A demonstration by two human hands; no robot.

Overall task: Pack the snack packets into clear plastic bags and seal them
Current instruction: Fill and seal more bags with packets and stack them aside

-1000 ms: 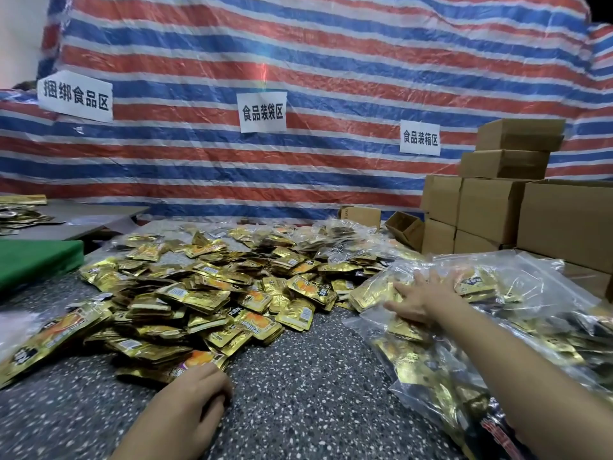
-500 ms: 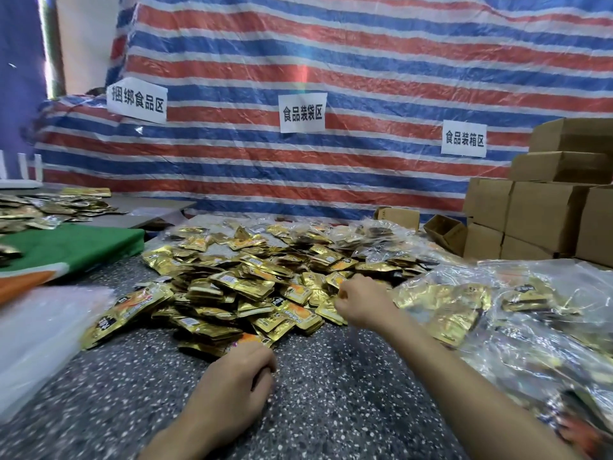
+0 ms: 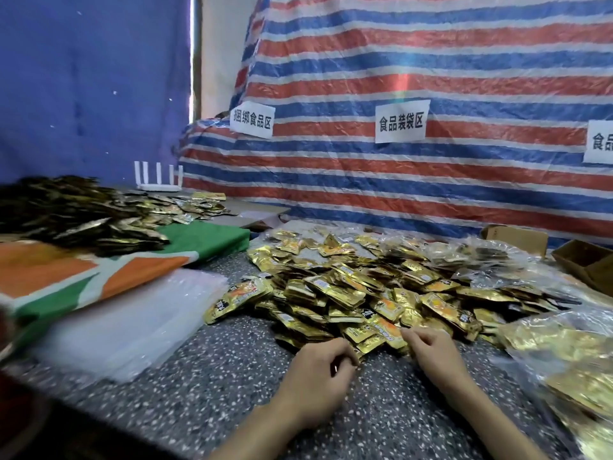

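A wide heap of gold snack packets point(image 3: 358, 287) covers the middle of the speckled table point(image 3: 212, 386). My left hand point(image 3: 318, 376) rests on the table at the heap's near edge, its fingers loosely curled and touching the nearest packets. My right hand point(image 3: 431, 346) lies just to its right, fingers bent at the edge of the heap; whether it holds a packet is unclear. A stack of flat clear plastic bags point(image 3: 122, 320) lies to the left. Filled clear bags of packets point(image 3: 564, 366) are piled at the right.
A green and orange cloth point(image 3: 99, 270) lies at the left with another pile of dark gold packets point(image 3: 76, 210) on and behind it. A striped tarp point(image 3: 431, 78) with white paper labels hangs behind. An open cardboard box point(image 3: 587, 263) sits at the far right.
The view has swung left, bringing the clear bag stack and cloth into sight. My right hand left the filled bags and came back to the near edge of the heap, beside my left hand.
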